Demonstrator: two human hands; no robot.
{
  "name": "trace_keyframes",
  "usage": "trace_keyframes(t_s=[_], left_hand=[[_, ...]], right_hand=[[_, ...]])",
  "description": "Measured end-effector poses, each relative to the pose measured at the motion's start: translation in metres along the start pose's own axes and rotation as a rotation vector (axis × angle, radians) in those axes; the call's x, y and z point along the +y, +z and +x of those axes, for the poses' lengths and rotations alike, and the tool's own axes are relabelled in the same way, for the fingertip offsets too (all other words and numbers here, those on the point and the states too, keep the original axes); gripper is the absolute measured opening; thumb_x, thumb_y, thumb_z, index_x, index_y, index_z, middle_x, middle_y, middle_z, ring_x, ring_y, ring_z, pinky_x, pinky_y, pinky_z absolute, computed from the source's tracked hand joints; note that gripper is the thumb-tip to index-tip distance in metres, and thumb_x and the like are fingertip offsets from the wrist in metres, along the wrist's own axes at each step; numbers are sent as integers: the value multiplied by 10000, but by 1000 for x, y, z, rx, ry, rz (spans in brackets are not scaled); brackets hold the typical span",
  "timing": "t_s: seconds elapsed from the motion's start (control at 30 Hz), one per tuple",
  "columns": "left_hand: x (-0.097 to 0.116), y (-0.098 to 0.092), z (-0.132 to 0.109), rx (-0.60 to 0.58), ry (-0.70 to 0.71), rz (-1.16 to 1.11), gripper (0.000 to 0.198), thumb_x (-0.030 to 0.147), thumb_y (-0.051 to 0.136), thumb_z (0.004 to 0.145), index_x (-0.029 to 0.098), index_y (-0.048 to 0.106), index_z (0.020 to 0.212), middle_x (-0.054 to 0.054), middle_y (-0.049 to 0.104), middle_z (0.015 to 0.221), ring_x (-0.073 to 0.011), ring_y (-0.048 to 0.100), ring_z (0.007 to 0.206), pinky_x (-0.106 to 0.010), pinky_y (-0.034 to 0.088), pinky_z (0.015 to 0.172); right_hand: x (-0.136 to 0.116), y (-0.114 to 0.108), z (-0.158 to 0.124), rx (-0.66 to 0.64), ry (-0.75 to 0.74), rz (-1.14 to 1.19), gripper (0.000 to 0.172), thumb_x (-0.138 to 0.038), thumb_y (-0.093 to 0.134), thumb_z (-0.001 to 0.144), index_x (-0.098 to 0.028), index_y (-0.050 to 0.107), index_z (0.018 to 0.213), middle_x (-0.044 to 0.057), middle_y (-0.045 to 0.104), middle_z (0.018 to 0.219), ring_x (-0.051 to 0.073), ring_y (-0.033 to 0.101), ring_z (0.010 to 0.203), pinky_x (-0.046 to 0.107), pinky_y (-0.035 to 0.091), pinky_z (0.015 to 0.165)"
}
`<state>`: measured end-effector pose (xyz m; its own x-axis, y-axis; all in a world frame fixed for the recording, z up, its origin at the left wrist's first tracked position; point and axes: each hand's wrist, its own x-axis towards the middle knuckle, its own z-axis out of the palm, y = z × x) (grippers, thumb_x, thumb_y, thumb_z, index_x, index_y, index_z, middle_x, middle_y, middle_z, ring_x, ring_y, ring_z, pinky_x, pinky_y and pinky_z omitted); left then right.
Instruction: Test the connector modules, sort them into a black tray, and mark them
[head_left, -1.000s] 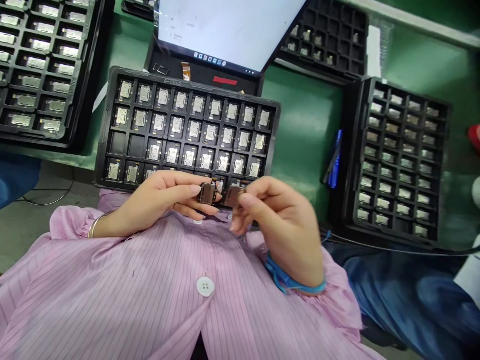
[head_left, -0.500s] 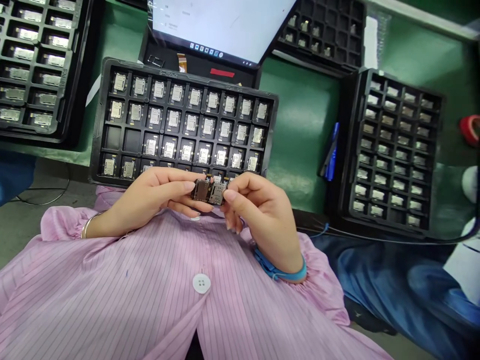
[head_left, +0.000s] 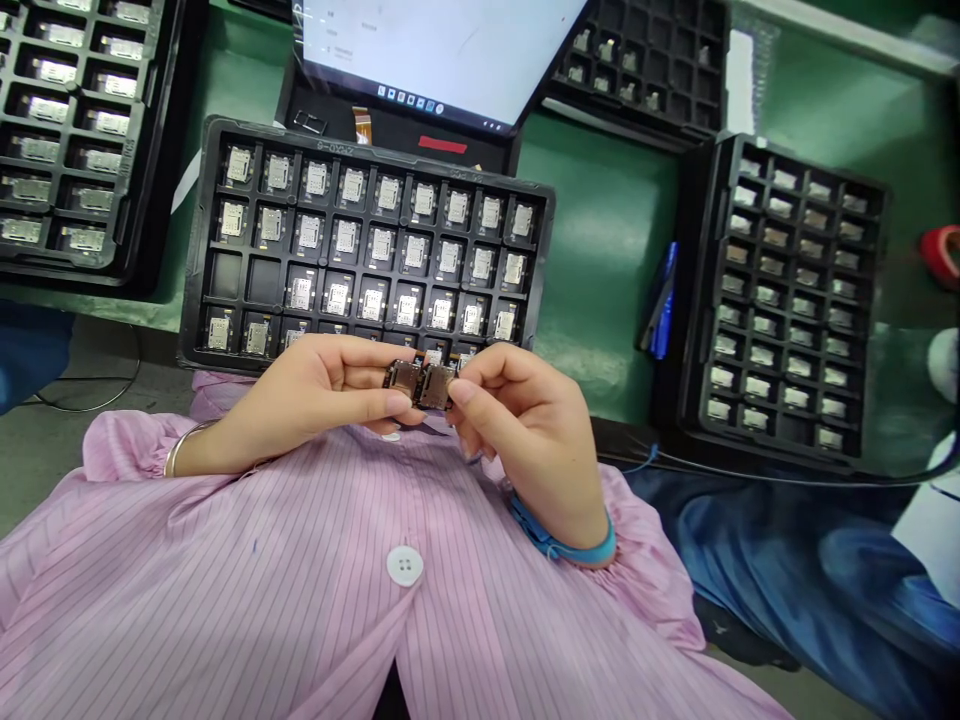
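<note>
Two small dark metal-faced modules are held side by side just over the near edge of a black compartment tray (head_left: 367, 160). My left hand (head_left: 322, 385) pinches the left module (head_left: 403, 377) between thumb and fingers. The right module (head_left: 435, 386) is gripped at its right edge by the thumb and fingers of my right hand (head_left: 525, 420). Silvery modules sit in most tray compartments; two at the left of the third row hold none. My hands hide part of the nearest row.
A screen (head_left: 442, 50) stands behind the tray. Filled trays stand at the left (head_left: 139, 150) and right (head_left: 874, 300), another (head_left: 675, 60) at the back. A blue pen-like item (head_left: 663, 305) lies beside the right tray. Red tape (head_left: 941, 255) is at far right.
The two modules have tilted slightly and look darker. My left thumb has slid a little rightward over the left module. The trays have not moved.
</note>
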<state>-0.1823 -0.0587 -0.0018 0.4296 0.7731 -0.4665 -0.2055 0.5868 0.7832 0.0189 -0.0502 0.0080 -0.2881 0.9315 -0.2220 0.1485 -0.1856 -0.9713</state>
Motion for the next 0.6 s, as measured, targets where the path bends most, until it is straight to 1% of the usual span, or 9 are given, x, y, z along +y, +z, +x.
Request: trace_keyframes(t_s=[0.03,0.1,0.2,0.33,0.47,0.6], left_hand=[[0,0,0,7,7,18,422,236,800,772,199,707,1183,-71,783,967,-184,751,858,-234,616,761],[-1,1,1,19,24,47,427,231,805,765,204,709,1181,-58,785,926,-176,752,835,-221,618,738],[-2,2,1,11,38,71,346,238,763,809,211,725,1152,-63,779,987,-175,755,843,-200,622,707],[-1,1,1,-12,58,60,262,229,720,852,241,744,1112,-51,768,1060,-148,756,830,-163,616,708],[0,0,0,-33,56,31,266,242,695,878,258,730,1141,-53,761,1094,-153,756,849,-165,620,724],[-1,0,-2,-45,77,23,280,238,659,907,296,706,1177,-40,736,1172,-154,751,893,-164,617,754]], right_hand=[[0,0,0,-1,3,-4,195,-284,654,860,-221,537,717,-42,566,579,84,476,409,224,348,386],[0,1,0,1,11,-23,203,-286,652,860,-219,531,713,-43,559,571,82,470,411,220,343,384],[0,2,0,3,17,-37,207,-284,649,860,-213,523,712,-45,554,568,77,465,412,213,338,384],[1,2,1,-5,-2,-20,182,-235,629,862,-205,524,716,-48,552,575,69,464,412,211,343,392],[2,2,1,0,-19,-17,179,-207,618,861,-206,521,711,-54,540,564,66,454,411,212,336,395],[3,2,1,12,-32,-36,180,-198,611,863,-205,524,706,-51,538,573,68,456,429,217,343,412]])
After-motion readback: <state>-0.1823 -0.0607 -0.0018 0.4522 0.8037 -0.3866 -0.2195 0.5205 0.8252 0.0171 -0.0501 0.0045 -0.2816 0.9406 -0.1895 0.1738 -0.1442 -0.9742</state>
